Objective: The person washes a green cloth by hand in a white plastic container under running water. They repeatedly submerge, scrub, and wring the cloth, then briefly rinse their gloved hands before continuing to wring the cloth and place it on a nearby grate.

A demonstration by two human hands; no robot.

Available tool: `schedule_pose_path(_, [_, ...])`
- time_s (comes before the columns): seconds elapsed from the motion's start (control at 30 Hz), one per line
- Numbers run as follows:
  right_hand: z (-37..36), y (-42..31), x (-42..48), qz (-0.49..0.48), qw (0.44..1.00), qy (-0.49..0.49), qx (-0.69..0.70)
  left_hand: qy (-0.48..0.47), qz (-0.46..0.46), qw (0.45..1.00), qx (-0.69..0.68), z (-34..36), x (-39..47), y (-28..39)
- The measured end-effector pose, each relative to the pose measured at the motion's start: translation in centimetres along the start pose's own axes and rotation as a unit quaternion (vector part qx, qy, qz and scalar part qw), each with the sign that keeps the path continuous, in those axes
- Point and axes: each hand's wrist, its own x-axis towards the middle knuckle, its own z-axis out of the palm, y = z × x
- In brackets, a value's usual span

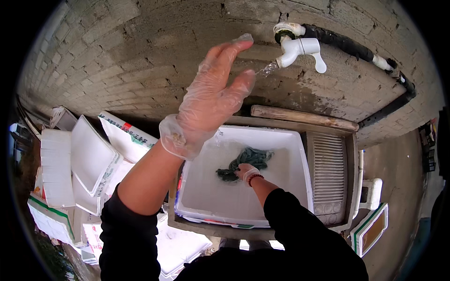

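My left hand (218, 84), in a clear plastic glove, is raised near the wall with fingers apart, holding nothing. Its fingertips are just left of a white plastic tap (297, 51), from whose spout water runs. Below, my right hand (246, 171), also in a clear glove and with a dark red bead bracelet at the wrist, grips the left part of a wet dark green cloth (254, 158). The cloth lies in water inside a white foam box (306, 168), which sits in a concrete sink (207, 228).
A ribbed concrete washboard (327, 168) is right of the foam box. Along the sink's back edge lies a wooden stick (304, 116). White foam boxes (93, 154) are piled at the left. A black-wrapped pipe (337, 40) runs along the block wall. Another foam box (370, 230) stands at lower right.
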Motion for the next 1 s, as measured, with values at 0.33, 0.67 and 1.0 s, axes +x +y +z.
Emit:
schedule_pose_path(0.33, [-3.6, 11.2, -5.5, -0.028, 0.817, 0.317, 0.481, -0.062, 0.065, 0.962, 0.26, 7.2, 8.9, 9.0])
schedule_pose_path(0.67, [-6.6, 10.7, -19.3, -0.205, 0.662, 0.28, 0.665, -0.05, -0.053, 0.862, 0.502, 8.3, 8.9, 8.1])
schedule_pose_path(1.0, [-4.3, 10.1, -24.5, -0.205, 0.616, 0.308, 0.696, -0.082, -0.085, 0.86, 0.497, 7.4, 9.2, 8.3])
